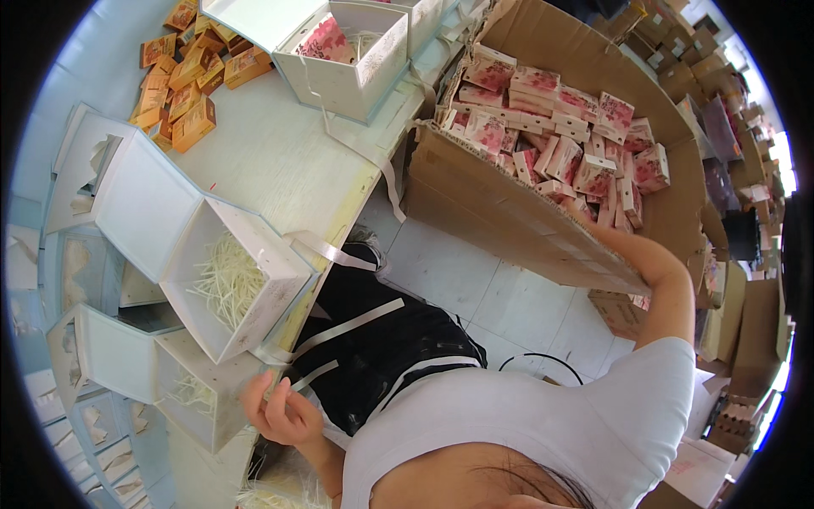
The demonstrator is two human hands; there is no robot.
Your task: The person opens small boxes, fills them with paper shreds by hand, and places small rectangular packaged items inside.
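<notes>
My left hand [280, 410] is raised beside the table edge, fingers loosely curled, with nothing visible in it, close to a white gift box [235, 394] with some shredded paper. My right arm reaches over the wall of a large cardboard carton [509, 216]; the right hand [570, 207] is mostly hidden among small pink-and-white floral boxes [594, 175], so its grip cannot be seen. An open white gift box [280, 299] on the table holds shredded paper [229, 280]. Another open gift box [375, 76] at the top holds a floral box [327, 41] and shredded paper.
Orange small boxes [194, 124] are heaped at the table's far left. Ribbons [334, 251] hang over the table edge. A bag of shredded paper [286, 493] stands below my left hand. More gift boxes line the left side; cardboard boxes [617, 312] stand on the right.
</notes>
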